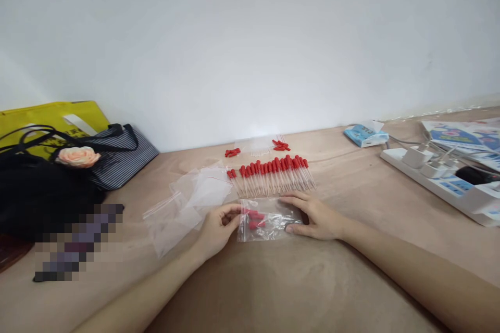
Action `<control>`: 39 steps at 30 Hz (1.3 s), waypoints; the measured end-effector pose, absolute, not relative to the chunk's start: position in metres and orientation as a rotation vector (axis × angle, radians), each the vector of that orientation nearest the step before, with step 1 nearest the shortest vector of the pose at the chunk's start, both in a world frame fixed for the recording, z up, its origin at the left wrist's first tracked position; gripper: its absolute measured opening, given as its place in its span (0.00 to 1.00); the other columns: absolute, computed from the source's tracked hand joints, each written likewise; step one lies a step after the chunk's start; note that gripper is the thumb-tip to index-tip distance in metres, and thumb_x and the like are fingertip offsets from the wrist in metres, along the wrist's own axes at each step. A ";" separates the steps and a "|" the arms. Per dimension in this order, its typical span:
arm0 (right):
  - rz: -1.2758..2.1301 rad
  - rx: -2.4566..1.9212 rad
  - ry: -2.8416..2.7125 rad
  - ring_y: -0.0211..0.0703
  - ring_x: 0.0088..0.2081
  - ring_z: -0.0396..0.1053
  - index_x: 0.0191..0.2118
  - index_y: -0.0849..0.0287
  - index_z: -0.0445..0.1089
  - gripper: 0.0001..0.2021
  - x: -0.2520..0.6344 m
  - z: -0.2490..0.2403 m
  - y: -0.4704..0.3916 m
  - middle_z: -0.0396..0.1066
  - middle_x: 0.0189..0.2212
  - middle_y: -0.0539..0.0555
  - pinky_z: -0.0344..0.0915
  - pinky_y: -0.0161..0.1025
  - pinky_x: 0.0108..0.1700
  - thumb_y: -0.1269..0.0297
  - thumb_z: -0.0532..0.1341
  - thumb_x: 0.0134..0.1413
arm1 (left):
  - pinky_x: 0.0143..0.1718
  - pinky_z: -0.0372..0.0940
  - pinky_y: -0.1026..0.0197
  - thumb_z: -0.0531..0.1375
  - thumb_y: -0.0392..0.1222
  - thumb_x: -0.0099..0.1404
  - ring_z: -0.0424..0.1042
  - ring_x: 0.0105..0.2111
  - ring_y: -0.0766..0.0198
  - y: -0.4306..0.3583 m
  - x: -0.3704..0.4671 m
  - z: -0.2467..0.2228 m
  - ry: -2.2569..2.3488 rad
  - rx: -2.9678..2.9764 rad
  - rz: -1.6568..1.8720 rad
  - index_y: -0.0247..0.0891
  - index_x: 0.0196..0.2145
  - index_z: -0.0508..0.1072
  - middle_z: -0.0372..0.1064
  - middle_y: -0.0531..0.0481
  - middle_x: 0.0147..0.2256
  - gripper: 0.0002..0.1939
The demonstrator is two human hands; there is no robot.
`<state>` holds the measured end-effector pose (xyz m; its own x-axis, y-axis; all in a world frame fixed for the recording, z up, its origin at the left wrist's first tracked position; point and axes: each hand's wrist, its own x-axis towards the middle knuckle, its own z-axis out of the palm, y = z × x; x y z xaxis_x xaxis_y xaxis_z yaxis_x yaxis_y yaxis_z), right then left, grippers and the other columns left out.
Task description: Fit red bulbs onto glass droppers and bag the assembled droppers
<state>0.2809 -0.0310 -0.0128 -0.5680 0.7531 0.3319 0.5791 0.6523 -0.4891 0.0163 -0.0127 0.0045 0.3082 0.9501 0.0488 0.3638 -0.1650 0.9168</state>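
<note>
A clear zip-lock bag (273,226) lies in front of me with a few red-bulbed droppers (255,218) inside it. Thumb and fingers of my left hand (221,226) are closed on the bag's left edge, by the zip strip. At the other end my right hand (318,218) rests against the bag, its thumb and fingers spread apart. Just beyond the bag stretches a row of droppers with red rubber bulbs (273,166), their clear tips pointing toward me. Flat empty zip-lock bags (167,223) overlap to the left of my left hand.
Farther back, two small piles of red bulbs (281,145) flank a bag of clear tubes (255,148). To the right are a blue tissue pack (365,135) and a white power strip (441,184) with plugs. Bags, including a striped one (117,158), fill the left side.
</note>
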 end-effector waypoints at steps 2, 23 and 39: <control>0.445 -1.046 -2.362 0.50 0.51 0.59 0.55 0.61 0.56 0.30 0.281 -0.013 -0.031 0.58 0.52 0.62 0.59 0.47 0.51 0.50 0.58 0.48 | 0.39 0.65 0.58 0.57 0.44 0.53 0.71 0.36 0.58 -0.010 0.018 0.005 1.159 1.728 0.821 0.36 0.35 0.73 0.74 0.47 0.35 0.13; 0.451 -1.052 -2.354 0.50 0.51 0.58 0.55 0.60 0.56 0.30 0.281 -0.015 -0.031 0.57 0.52 0.62 0.58 0.47 0.51 0.50 0.58 0.48 | 0.19 0.49 0.70 0.59 0.47 0.52 0.52 0.16 0.73 -0.015 0.023 0.003 1.231 1.879 0.669 0.35 0.25 0.68 0.53 0.60 0.15 0.11; 0.437 -1.063 -2.359 0.51 0.52 0.58 0.54 0.60 0.57 0.30 0.280 -0.014 -0.032 0.57 0.52 0.62 0.58 0.48 0.51 0.50 0.58 0.47 | 0.26 0.58 0.63 0.62 0.40 0.48 0.67 0.22 0.62 0.116 0.009 0.022 1.755 1.754 0.824 0.35 0.24 0.68 0.63 0.55 0.16 0.07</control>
